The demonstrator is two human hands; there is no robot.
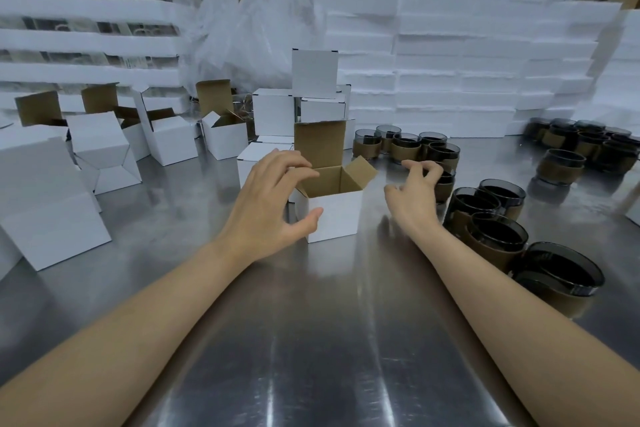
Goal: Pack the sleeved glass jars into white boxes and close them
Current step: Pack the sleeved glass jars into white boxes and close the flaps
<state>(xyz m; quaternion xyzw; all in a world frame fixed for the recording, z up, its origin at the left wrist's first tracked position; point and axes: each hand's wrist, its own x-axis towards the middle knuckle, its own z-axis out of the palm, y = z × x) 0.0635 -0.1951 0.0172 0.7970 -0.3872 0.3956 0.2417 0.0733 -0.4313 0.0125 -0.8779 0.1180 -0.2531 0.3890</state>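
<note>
My left hand (273, 198) is spread wide, empty, against the open white box (334, 208) standing mid-table (311, 340). My right hand (414, 189) hovers with curled fingers, holding nothing, just beside the sleeved jars (491, 215) clustered to the right.

1. Lighting: bright, even, cool; streaked glare is seen on the steel table (311, 340).
2. Shadows: soft, faint.
3. Focus: slight softness throughout; the foam stacks (467, 62) are washed out.
4. Distortion: wide-angle bowing is noted at the edges.
</note>
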